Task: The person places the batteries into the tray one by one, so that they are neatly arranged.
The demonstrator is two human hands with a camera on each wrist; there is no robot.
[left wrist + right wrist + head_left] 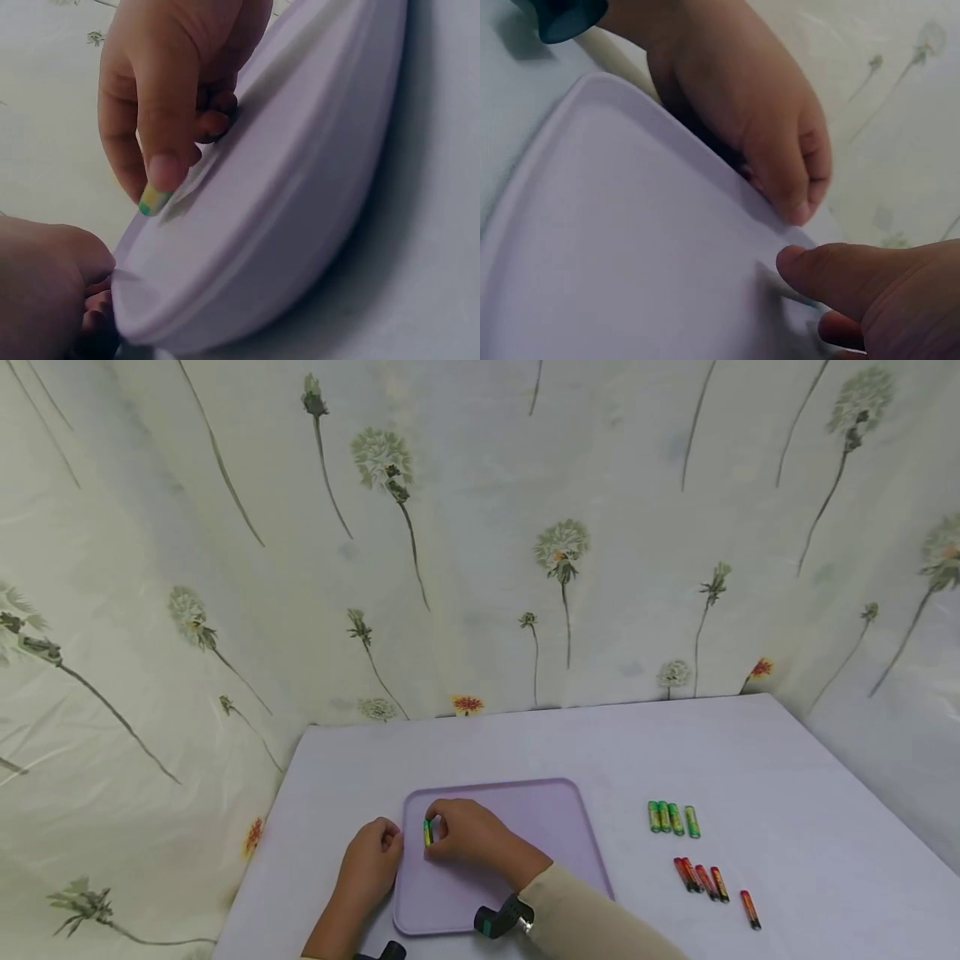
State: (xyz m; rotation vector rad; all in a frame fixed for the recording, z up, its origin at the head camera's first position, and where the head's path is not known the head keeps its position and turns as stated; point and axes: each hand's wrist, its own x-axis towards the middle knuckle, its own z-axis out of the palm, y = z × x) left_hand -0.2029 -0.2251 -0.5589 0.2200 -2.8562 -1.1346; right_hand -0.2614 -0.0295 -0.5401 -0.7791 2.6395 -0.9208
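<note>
The tray [543, 810] is plain lilac on a paler lavender table [570, 747]; over the tray are a green-and-yellow battery [428, 832], a plain beige sleeve [592, 918] and a black-and-teal camera [497, 920]. To the right of the tray are four green batteries [664, 817] with yellow markings and five red batteries [705, 882] darkening to black at one end. Behind the tray, an off-white cloth [480, 552] is printed with grey-green dandelions [562, 545], brownish stems [567, 625] and orange-red flowers [468, 703].

The right hand [472, 835] is bare below a plain beige sleeve [592, 914], with a rounded black camera [491, 920], teal at one end, beside the cuff. The left hand [371, 864], also bare, has a dark camera [392, 952] near its wrist.
</note>
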